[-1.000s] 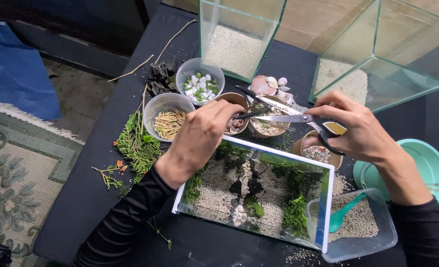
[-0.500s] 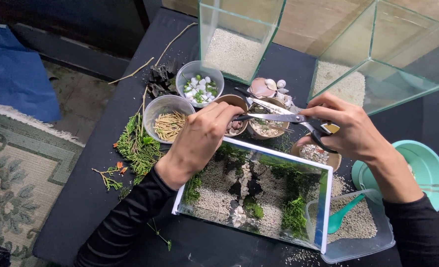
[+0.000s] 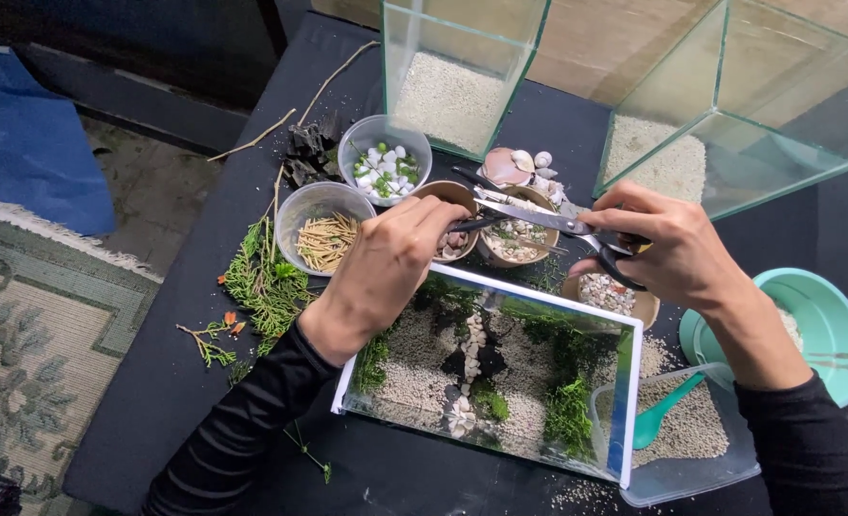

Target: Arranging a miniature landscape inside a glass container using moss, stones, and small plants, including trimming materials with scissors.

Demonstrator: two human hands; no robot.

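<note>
Right hand (image 3: 672, 250): closed around the handles of a pair of scissors (image 3: 538, 218), blades slightly parted and pointing toward 9 o'clock. Left hand (image 3: 390, 263): fingers pinched together on a thin dark sprig (image 3: 478, 225) whose free end meets the blades; what kind of plant it is cannot be told. Both hands sit at 12 o'clock of a shallow glass tank (image 3: 634, 382), white-rimmed, holding pale sand, moss clumps and a line of small white stones. Under the scissors: two brown bowls of mixed pebbles (image 3: 519, 239), a third brown bowl (image 3: 620, 296) below the right hand. At 10 o'clock of the left hand: clear cup of straw-coloured sticks (image 3: 323, 225); beyond it, clear cup of white and green pebbles (image 3: 386, 164). Green fern cuttings (image 3: 266, 277) at 9 o'clock on the black table (image 3: 194, 363). Two tall glass tanks (image 3: 462, 76) with sand floors at 12 and 1 o'clock. Clear tub of sand with green scoop (image 3: 667, 411) at 5 o'clock; teal bowl (image 3: 825, 325) at 3 o'clock.
</note>
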